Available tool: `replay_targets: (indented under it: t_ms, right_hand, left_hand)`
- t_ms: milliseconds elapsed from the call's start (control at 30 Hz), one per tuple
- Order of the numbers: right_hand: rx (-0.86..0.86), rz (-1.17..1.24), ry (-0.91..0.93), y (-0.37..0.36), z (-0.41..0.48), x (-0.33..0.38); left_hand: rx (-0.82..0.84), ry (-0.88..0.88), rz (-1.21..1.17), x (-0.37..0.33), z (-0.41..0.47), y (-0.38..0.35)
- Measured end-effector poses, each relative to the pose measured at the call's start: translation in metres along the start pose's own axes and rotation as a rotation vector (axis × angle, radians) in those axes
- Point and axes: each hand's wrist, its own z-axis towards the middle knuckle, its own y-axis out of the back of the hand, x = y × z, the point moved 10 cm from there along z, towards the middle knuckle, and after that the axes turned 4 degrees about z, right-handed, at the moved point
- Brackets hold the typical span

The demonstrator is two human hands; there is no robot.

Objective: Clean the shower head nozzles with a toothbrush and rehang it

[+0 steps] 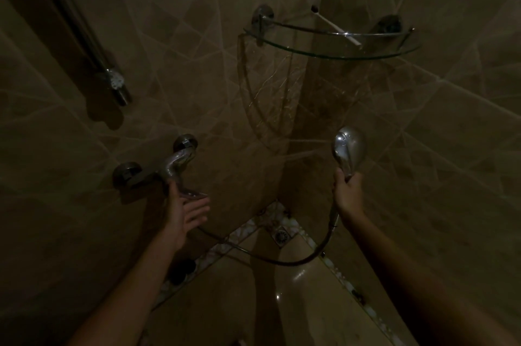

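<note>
My right hand grips the handle of the chrome shower head, held upright with its back toward me. Faint water streams run from it toward the left, into the tiled corner. Its metal hose loops down to the mixer tap on the left wall. My left hand is under the tap with its thumb against the lever and its fingers spread. A white toothbrush with a dark head lies across the glass corner shelf.
A chrome slide rail with the shower holder runs up the left wall. A floor drain sits in the corner below. A dark round object stands on the floor by the left wall. The room is dim.
</note>
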Motion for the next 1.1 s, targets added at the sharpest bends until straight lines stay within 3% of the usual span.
replay_targets:
  t_ms: [167, 333, 433, 500, 633, 733, 900, 1100]
  right_hand:
    - [0.003, 0.015, -0.002, 0.006, 0.0, 0.007]
    - [0.032, 0.052, 0.02, 0.018, 0.002, 0.027]
    - [0.068, 0.027, 0.067, 0.026, -0.003, 0.045]
    - [0.129, 0.061, 0.085, 0.026, -0.008, 0.057]
    - [0.205, 0.07, 0.116, 0.021, -0.02, 0.085]
    - [0.26, 0.089, 0.127, 0.014, -0.033, 0.113]
    - [0.463, 0.17, 0.249, -0.001, -0.082, 0.19]
    - [0.754, 0.345, 0.366, -0.02, -0.141, 0.302]
  left_hand:
    - [0.018, 0.022, -0.086, -0.005, 0.004, -0.008]
    - [0.093, 0.08, -0.328, -0.002, 0.008, -0.023]
    - [0.127, 0.108, -0.331, 0.0, 0.003, -0.029]
    - [0.131, 0.102, -0.233, 0.001, -0.001, -0.034]
    - [0.125, 0.041, 0.309, 0.005, -0.02, -0.052]
    - [0.208, -0.082, 0.588, -0.013, -0.047, -0.084]
    - [0.478, -0.285, 0.81, -0.06, -0.111, -0.156]
    - [0.486, -0.49, 0.96, -0.138, -0.193, -0.185]
